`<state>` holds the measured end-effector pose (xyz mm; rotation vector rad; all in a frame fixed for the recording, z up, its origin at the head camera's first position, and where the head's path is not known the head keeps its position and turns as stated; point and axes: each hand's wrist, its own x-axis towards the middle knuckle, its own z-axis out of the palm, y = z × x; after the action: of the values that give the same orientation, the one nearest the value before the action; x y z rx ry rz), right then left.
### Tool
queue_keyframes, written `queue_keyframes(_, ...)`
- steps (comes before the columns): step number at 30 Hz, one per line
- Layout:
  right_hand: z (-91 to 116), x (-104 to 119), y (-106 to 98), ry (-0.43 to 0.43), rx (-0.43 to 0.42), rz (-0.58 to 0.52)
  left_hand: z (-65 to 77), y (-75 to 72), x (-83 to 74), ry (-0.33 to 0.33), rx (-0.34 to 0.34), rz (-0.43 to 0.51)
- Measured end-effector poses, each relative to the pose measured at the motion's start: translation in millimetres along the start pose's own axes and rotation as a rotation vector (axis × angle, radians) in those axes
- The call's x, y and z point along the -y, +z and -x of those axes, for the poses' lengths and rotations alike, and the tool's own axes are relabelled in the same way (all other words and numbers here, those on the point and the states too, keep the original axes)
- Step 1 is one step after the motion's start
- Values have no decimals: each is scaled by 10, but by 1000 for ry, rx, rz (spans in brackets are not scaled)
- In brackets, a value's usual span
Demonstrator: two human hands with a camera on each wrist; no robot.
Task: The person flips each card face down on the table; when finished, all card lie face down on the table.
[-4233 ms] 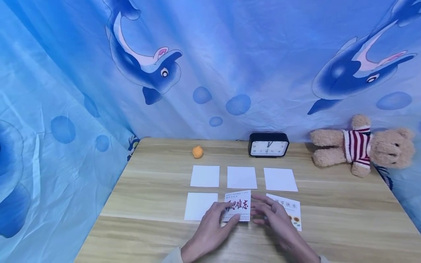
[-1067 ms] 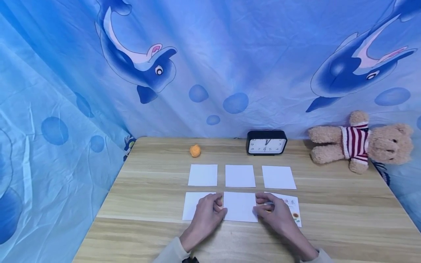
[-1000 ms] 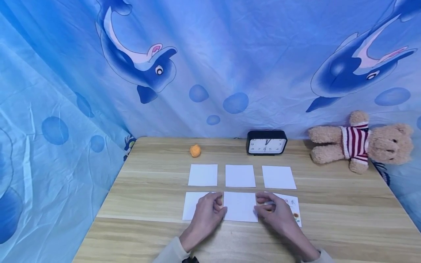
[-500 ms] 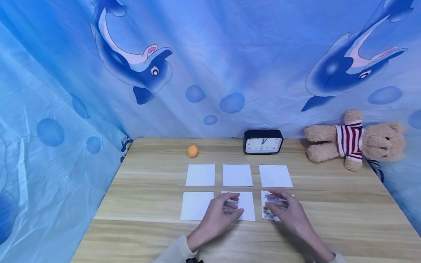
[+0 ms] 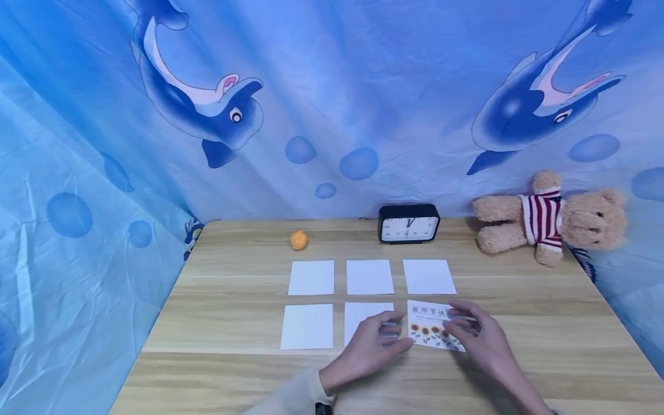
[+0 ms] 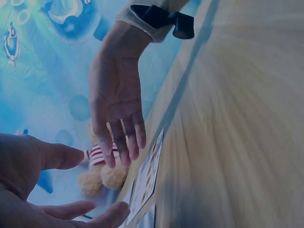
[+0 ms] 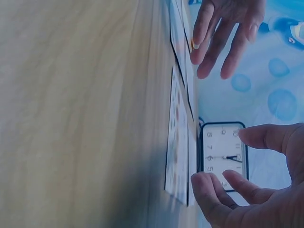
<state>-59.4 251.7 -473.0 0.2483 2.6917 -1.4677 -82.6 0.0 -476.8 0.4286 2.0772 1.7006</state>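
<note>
A square card with Chinese writing and sunflowers (image 5: 427, 325) lies face up at the right end of the near row. My right hand (image 5: 482, 340) hovers at its right edge with loosely bent fingers, hiding that corner. By the card's left edge my left hand (image 5: 370, 349) reaches in, thumb and fingers apart. The wrist views show a gap between thumb and fingers on each hand, with the sunflower card (image 7: 176, 147) flat on the table. Under the left hand is a blank white card (image 5: 358, 314), partly hidden. Another blank white card (image 5: 307, 327) lies to its left.
Three blank white cards form the far row, including a middle card (image 5: 370, 276). Behind them stand a small orange ball-shaped object (image 5: 298, 240) and a black-framed clock (image 5: 408, 225). A teddy bear (image 5: 544, 219) lies at the back right, against the blue dolphin curtain (image 5: 321, 115).
The middle near card, earlier showing red writing, turned to its blank side between both hands. Both hands then let go of it and shifted right to the sunflower card.
</note>
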Motion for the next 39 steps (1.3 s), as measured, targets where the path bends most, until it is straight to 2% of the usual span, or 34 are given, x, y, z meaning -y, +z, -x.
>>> queue_keyframes(7,36,-103,-75,47,-1,29,-49,114,18,-8,39,-18)
queue_keyframes(15,61,-174,-75,67,10,25,-30,182,-6,-30,26,-58)
queue_keyframes(24,68,-189,-37,80,9,-71,-60,241,15,-16,29,-39)
queue_keyframes(32,33,-247,-47,157,27,-207,-42,294,31,-44,17,-82)
queue_keyframes(39,19,-274,-65,195,20,-291,-43,293,32,-37,22,-94)
